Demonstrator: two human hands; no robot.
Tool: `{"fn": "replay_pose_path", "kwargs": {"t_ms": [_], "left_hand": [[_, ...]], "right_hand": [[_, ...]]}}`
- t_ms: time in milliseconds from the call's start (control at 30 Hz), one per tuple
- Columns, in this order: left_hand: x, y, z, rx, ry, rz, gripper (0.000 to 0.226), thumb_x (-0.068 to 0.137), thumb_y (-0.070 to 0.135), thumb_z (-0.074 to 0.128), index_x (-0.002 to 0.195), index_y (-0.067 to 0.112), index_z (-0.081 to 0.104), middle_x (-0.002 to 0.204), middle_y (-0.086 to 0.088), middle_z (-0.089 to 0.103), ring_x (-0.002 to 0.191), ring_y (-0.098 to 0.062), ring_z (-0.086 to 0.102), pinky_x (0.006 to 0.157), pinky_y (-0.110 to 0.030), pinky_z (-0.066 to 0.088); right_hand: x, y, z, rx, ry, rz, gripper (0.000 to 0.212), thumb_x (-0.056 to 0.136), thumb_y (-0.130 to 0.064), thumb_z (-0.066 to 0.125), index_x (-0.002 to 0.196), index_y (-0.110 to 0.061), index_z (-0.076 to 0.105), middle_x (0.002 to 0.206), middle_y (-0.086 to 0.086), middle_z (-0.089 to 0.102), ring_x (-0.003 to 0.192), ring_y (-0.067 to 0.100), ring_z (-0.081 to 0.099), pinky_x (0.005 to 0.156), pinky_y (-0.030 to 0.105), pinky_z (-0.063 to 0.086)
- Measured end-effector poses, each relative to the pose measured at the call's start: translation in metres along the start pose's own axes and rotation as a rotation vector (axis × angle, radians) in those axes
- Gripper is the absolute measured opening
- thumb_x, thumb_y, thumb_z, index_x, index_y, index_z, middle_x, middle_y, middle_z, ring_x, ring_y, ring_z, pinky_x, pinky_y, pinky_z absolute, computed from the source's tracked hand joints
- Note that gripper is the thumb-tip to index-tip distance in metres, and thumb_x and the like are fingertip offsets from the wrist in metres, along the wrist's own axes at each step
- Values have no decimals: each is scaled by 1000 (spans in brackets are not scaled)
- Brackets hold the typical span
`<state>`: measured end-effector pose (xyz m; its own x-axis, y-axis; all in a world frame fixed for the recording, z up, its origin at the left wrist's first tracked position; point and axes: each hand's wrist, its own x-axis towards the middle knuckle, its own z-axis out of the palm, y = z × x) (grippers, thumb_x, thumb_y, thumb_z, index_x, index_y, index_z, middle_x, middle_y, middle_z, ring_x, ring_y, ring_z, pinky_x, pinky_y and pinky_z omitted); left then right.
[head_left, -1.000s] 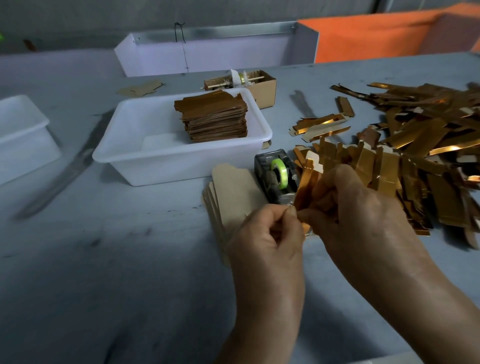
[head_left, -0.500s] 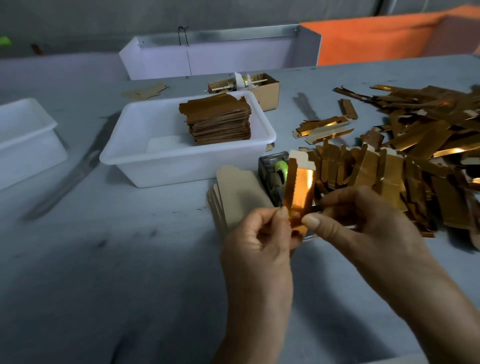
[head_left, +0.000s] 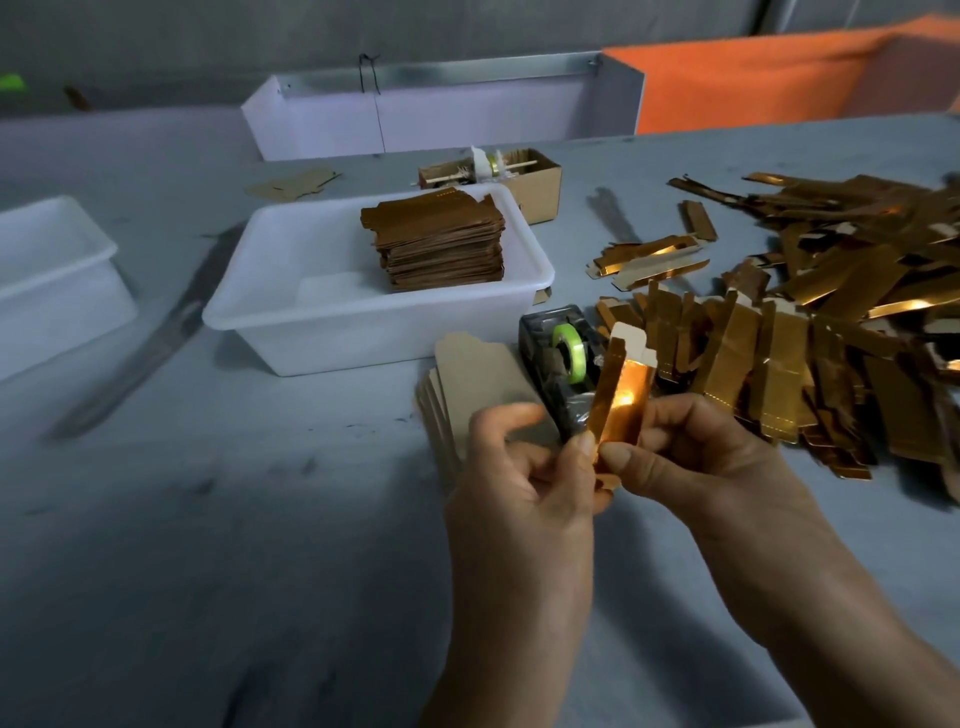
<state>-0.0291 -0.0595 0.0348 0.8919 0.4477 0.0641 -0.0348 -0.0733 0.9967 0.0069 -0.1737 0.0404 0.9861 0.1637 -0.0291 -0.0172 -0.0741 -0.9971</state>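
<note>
A narrow gold foil carton blank (head_left: 621, 395) stands nearly upright above the grey table, folded lengthwise, its white flap on top. My left hand (head_left: 524, 478) pinches its lower end between thumb and fingers. My right hand (head_left: 691, 457) grips the same lower end from the right, thumb on the front. Just behind the blank stands a black tape dispenser (head_left: 558, 364) with a green roll. To the dispenser's left, partly hidden by my left hand, lies a small stack of plain brown blanks (head_left: 478, 374).
A big loose heap of gold blanks (head_left: 841, 322) covers the right of the table. A white tub (head_left: 291, 327) holds a neat stack of flat brown-gold blanks (head_left: 441, 244). Behind it sits a small cardboard box (head_left: 535, 182); another white tub (head_left: 52, 291) stands far left.
Both hands have lifted the gold blank off the pile edge near the dispenser and turned it upright, so its shiny face now catches the light. My hands have drawn slightly toward me.
</note>
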Motion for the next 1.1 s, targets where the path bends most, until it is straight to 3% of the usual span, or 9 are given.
{"fn": "replay_pose_path", "kwargs": {"t_ms": [100, 233, 400, 567, 633, 767, 867, 933, 1100], "left_hand": [[3, 1, -4, -186, -48, -152, 22, 87, 13, 67, 95, 26, 51, 78, -1, 74, 66, -15, 73, 59, -25, 58], [4, -1, -8, -205, -132, -152, 4, 90, 11, 62, 88, 15, 62, 82, -1, 75, 74, -15, 74, 62, -24, 58], [6, 2, -10, -54, -182, -73, 10, 92, 20, 59, 89, 21, 68, 83, 7, 74, 68, -10, 73, 60, -20, 58], [10, 1, -14, 156, -243, -13, 19, 93, 32, 55, 88, 23, 71, 66, 10, 69, 50, -3, 62, 46, -12, 46], [10, -3, -16, 276, -179, 52, 23, 93, 35, 55, 83, 21, 71, 66, 8, 68, 52, -3, 60, 48, -20, 51], [33, -12, -30, 711, 227, 303, 19, 92, 32, 58, 90, 15, 66, 85, -1, 65, 80, -20, 61, 66, -36, 49], [52, -19, -37, 914, 192, 90, 38, 88, 49, 58, 103, 13, 57, 103, -5, 57, 99, -25, 54, 81, -38, 47], [58, -25, -38, 776, 120, -68, 39, 84, 48, 65, 98, 14, 53, 99, -3, 59, 96, -24, 57, 82, -38, 49], [70, -38, -44, 398, 85, -298, 29, 77, 34, 78, 81, 23, 52, 77, 10, 61, 68, -5, 57, 54, -16, 42]], "right_hand": [[-1, 1, -1, -3, -15, -15, 21, 60, -31, 68, 76, -20, 62, 74, 7, 60, 80, 21, 63, 72, 26, 47], [-1, 1, -2, -30, -48, -34, 18, 60, -32, 67, 75, -23, 61, 75, 7, 61, 83, 19, 64, 75, 28, 48], [0, 0, -2, -36, -20, -45, 19, 61, -32, 67, 73, -21, 60, 69, -2, 61, 76, 13, 64, 70, 22, 46], [0, -5, 0, -23, -56, -39, 13, 67, -31, 61, 78, -28, 66, 77, 2, 64, 82, 14, 64, 77, 30, 47], [6, -10, -6, -33, -47, -30, 17, 68, -35, 57, 82, -36, 66, 86, -6, 68, 86, 10, 65, 80, 32, 47], [43, -23, -32, -150, 124, -64, 17, 86, -33, 54, 94, -47, 61, 95, -21, 68, 94, 6, 64, 81, 33, 49], [79, -25, -55, -536, 347, -82, 36, 91, -35, 54, 127, -29, 51, 124, -2, 58, 112, 18, 54, 83, 36, 45], [88, -20, -65, -773, 501, -75, 53, 90, -37, 57, 138, -23, 39, 141, 9, 41, 125, 28, 44, 92, 41, 44], [53, 9, -46, -888, 535, -287, 51, 88, -31, 58, 135, -20, 43, 143, 8, 33, 122, 25, 43, 86, 29, 39]]}}
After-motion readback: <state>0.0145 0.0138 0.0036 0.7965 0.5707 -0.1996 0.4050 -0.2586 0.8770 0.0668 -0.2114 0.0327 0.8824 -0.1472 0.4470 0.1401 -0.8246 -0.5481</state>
